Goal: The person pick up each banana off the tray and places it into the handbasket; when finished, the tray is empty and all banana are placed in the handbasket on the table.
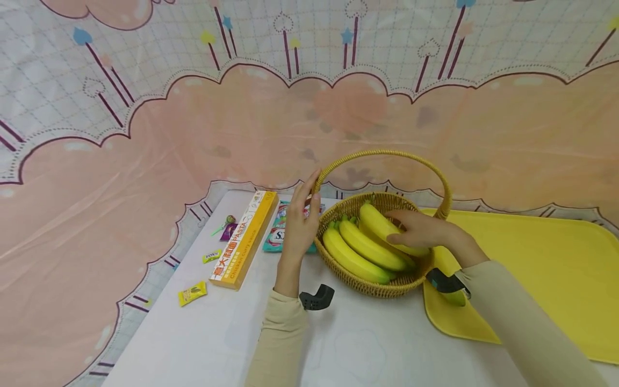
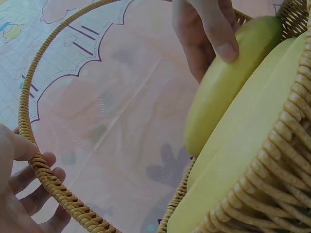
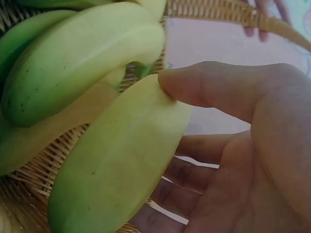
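A woven basket [image 1: 382, 287] with a tall hoop handle [image 1: 387, 153] stands on the white table and holds a bunch of yellow-green bananas [image 1: 367, 247]. My left hand [image 1: 302, 220] grips the handle's left foot; in the left wrist view the thumb and curled fingers [image 2: 19, 194] pinch the handle [image 2: 24, 97]. My right hand [image 1: 420, 228] holds the topmost banana over the basket's right side. In the right wrist view its thumb [image 3: 209, 87] presses the banana [image 3: 121, 165] from above with the fingers curled beneath it, beside the other bananas [image 3: 82, 58].
A yellow tray [image 1: 532, 258] lies right of the basket, partly under it. Left of the basket lie an orange pasta box [image 1: 244, 239], a teal packet [image 1: 278, 234], a lollipop [image 1: 226, 223] and two small yellow sweets [image 1: 192, 293]. A pink patterned cloth hangs behind.
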`<state>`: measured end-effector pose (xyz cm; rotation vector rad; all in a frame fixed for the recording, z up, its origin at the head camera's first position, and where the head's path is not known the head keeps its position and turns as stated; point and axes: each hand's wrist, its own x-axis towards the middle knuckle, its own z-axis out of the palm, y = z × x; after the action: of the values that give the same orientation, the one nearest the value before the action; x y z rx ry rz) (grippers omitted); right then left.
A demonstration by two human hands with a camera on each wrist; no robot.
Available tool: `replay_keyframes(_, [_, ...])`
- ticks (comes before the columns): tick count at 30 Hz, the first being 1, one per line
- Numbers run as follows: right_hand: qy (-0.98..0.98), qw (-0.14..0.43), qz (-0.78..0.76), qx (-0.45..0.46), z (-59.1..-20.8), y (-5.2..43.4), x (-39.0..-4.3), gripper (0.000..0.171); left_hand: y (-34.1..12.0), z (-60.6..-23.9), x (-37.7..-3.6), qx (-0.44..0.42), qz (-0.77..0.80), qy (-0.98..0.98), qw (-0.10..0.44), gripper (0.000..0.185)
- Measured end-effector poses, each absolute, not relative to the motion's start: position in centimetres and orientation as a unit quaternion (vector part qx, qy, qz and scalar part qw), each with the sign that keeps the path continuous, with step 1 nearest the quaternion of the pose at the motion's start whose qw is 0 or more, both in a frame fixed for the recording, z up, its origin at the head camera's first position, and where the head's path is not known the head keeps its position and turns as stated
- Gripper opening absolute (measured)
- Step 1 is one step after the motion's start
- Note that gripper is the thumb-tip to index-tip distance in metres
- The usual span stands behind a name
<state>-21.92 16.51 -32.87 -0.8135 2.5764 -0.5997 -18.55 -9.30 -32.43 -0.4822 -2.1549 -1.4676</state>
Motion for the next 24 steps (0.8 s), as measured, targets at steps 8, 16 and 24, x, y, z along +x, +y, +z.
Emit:
replay_keyframes(8, [0.911,0.226,-0.198,-0.281,-34.0,15.9,-23.4,0.063,-9.1,-32.2,-18.4,-0.179,-0.538,-0.787,0.243,0.041])
replay_keyframes(16, [0.907,0.240,-0.209,-0.274,-34.7,15.1,-23.7,0.065,-9.1,-32.2,-18.5,-0.184,-0.540,-0.784,0.245,0.041])
replay_keyframes(24, [0.910,0.247,-0.205,-0.263,-34.7,14.5,-23.2,0.066,-9.3,-32.3,-18.6,-0.180,-0.538,-0.785,0.250,0.040])
